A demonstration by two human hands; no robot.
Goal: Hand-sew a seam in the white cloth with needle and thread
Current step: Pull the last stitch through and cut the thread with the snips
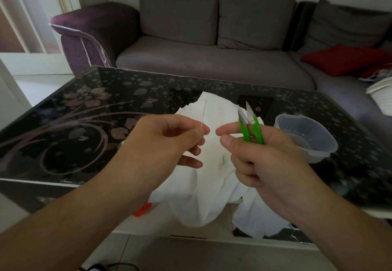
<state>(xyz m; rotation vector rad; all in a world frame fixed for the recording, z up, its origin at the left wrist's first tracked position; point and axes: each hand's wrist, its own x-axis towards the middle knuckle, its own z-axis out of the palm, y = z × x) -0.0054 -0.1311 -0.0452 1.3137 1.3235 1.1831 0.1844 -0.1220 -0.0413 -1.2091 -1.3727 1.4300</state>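
Note:
The white cloth [214, 164] lies crumpled on the dark glass table [89, 135] and hangs over its near edge. Above it my left hand [167, 143] pinches a thin needle [201, 124] between thumb and forefinger, its tip pointing up. My right hand [261, 160] grips green thread snips [251, 128] in its curled fingers, blades open and pointing away; its forefinger and thumb reach toward the needle with a small gap between them. I cannot make out the thread.
A clear plastic bowl [307, 137] stands on the table to the right of my right hand. A small orange object [143, 209] shows below the table edge. A grey sofa [212, 62] with a red cushion [343, 58] lies beyond the table.

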